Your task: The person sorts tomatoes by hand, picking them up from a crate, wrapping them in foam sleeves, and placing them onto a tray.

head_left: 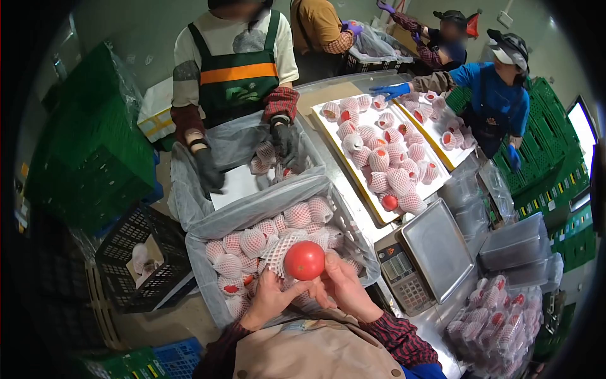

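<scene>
- Leaves only a narrow gap between the near crate lined with translucent plastic (203, 278) and, to its right, the grey weighing scale (404, 268) with rectangular steel pan (440, 245).
- Cannot read the keypad (413, 292) print — too small.
- Holds a round red tomato (304, 261) over the crate — pinched in the half-curled right hand (347, 289), beside a white foam net sleeve (279, 251) gripped in the half-closed left hand (273, 299).
</scene>
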Tool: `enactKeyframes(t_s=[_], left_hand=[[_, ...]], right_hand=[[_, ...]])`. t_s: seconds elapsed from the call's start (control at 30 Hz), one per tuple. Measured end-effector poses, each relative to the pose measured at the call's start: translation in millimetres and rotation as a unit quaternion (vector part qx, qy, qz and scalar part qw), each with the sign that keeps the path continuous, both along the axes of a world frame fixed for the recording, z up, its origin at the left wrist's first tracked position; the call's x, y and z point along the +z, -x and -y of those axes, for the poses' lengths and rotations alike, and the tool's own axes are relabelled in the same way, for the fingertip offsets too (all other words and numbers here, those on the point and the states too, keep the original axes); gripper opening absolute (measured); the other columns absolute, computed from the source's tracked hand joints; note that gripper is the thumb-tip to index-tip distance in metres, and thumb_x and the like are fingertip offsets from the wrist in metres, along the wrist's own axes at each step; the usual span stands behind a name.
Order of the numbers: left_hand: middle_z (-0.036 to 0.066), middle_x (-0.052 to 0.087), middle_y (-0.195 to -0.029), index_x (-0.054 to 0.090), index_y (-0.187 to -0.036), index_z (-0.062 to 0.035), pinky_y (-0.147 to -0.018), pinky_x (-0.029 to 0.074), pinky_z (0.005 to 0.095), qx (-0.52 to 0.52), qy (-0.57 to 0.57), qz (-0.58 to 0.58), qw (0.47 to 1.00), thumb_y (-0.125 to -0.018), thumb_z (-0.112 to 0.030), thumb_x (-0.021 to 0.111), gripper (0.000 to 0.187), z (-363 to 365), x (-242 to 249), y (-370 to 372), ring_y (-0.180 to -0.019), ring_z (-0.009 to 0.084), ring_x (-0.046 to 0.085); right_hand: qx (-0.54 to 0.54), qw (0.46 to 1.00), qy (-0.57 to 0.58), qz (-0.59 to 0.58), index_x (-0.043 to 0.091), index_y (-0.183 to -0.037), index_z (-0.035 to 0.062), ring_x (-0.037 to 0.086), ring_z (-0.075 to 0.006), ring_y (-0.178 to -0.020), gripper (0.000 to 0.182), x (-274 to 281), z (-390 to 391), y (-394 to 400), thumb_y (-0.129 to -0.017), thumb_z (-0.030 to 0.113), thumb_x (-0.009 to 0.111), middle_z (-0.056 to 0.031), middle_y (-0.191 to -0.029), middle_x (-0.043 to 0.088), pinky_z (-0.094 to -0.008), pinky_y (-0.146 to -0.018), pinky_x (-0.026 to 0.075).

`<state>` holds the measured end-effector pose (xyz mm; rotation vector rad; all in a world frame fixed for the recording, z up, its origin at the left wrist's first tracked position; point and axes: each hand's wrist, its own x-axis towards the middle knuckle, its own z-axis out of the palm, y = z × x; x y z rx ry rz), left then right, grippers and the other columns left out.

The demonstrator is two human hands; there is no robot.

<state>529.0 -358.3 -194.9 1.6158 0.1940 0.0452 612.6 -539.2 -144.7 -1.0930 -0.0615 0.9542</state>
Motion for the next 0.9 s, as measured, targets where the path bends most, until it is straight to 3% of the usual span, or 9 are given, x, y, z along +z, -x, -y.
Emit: enactKeyframes(t_s=[0.07,0.2,0.37,0.47,0.57,0.63,0.7,0.77,0.9], left_hand=[[0.012,0.066,-0.124,0.056,-0.132,0.0039,-0.100,0.050,0.0354,0.017,0.197,0.055,0.979,-0.089,-0.009,0.080,0.051,3.8,15.6,-2.7,-0.115,0.0197,0.063],[0.012,0.064,-0.128,0.052,-0.135,0.0070,-0.104,0.050,0.0368,-0.002,0.228,0.057,0.972,-0.086,-0.002,0.081,0.058,-3.2,14.3,0.2,-0.118,0.0197,0.063],[0.013,0.068,-0.121,0.060,-0.128,0.0036,-0.095,0.053,0.0364,0.004,0.097,0.066,0.993,-0.085,-0.015,0.086,0.054,-0.5,0.3,6.7,-0.111,0.0197,0.066],[0.016,0.070,-0.118,0.062,-0.125,0.0022,-0.091,0.055,0.0386,0.006,-0.079,0.081,0.994,-0.080,-0.023,0.090,0.059,-3.4,-7.6,8.6,-0.106,0.0263,0.070],[0.018,0.070,-0.119,0.063,-0.125,0.0008,-0.092,0.054,0.0399,0.004,-0.096,0.091,0.991,-0.077,-0.026,0.091,0.061,-5.0,7.3,9.3,-0.105,0.0316,0.070],[0.016,0.067,-0.125,0.059,-0.131,0.0030,-0.096,0.053,0.0372,-0.018,-0.063,0.061,0.996,-0.080,-0.018,0.088,0.062,-5.8,7.3,11.1,-0.111,0.0266,0.067],[0.014,0.064,-0.130,0.054,-0.136,0.0051,-0.101,0.051,0.0344,-0.041,-0.029,0.030,0.998,-0.083,-0.011,0.086,0.064,-5.6,6.9,10.8,-0.117,0.0216,0.064],[0.014,0.061,-0.135,0.051,-0.139,0.0049,-0.103,0.050,0.0344,-0.035,-0.077,0.109,0.990,-0.082,-0.010,0.087,0.069,-5.2,6.7,6.8,-0.120,0.0206,0.061],[0.015,0.057,-0.139,0.048,-0.142,0.0051,-0.104,0.049,0.0340,-0.062,0.011,0.111,0.992,-0.082,-0.009,0.087,0.073,-3.5,12.6,4.5,-0.124,0.0198,0.059]], right_hand=[[-0.013,0.999,0.004,0.031,0.054,-0.109,0.0035,0.056,-0.0117,-0.049,0.046,7.4,-1.4,2.8,-0.111,0.047,0.040,-0.0085,-0.078,0.066,-0.0228,-0.043,0.037],[-0.005,0.993,0.041,0.112,0.054,-0.110,0.0030,0.058,-0.0102,-0.053,0.034,12.8,-1.5,4.3,-0.110,0.037,0.050,-0.0072,-0.079,0.067,-0.0226,-0.047,0.039],[0.001,0.970,0.134,0.205,0.055,-0.110,0.0007,0.059,-0.0084,-0.057,0.036,18.8,-7.3,7.7,-0.104,0.036,0.062,-0.0062,-0.080,0.068,-0.0233,-0.051,0.043],[-0.016,0.879,0.203,0.431,0.058,-0.106,-0.0002,0.058,-0.0074,-0.058,0.040,3.9,-9.4,7.3,-0.101,0.038,0.066,-0.0052,-0.080,0.068,-0.0231,-0.052,0.043],[0.004,0.902,0.195,0.386,0.062,-0.106,0.0008,0.060,-0.0079,-0.062,0.044,2.6,-4.6,4.8,-0.102,0.044,0.062,-0.0046,-0.080,0.068,-0.0232,-0.052,0.044],[0.051,0.995,0.083,0.035,0.062,-0.116,0.0022,0.062,-0.0094,-0.064,0.054,6.5,-1.6,2.1,-0.104,0.053,0.052,-0.0060,-0.085,0.070,-0.0240,-0.052,0.046],[0.038,0.996,0.020,-0.075,0.059,-0.127,0.0040,0.064,-0.0127,-0.064,0.063,-4.1,-0.5,-0.8,-0.104,0.060,0.043,-0.0079,-0.094,0.071,-0.0251,-0.051,0.048],[0.074,0.940,-0.146,-0.301,0.056,-0.133,0.0053,0.066,-0.0155,-0.064,0.064,-4.7,1.3,-4.0,-0.105,0.061,0.041,-0.0088,-0.101,0.072,-0.0255,-0.050,0.049],[0.095,0.873,-0.292,-0.378,0.055,-0.134,0.0067,0.068,-0.0179,-0.067,0.060,-11.8,-3.5,5.5,-0.107,0.058,0.040,-0.0095,-0.103,0.072,-0.0252,-0.052,0.051]])
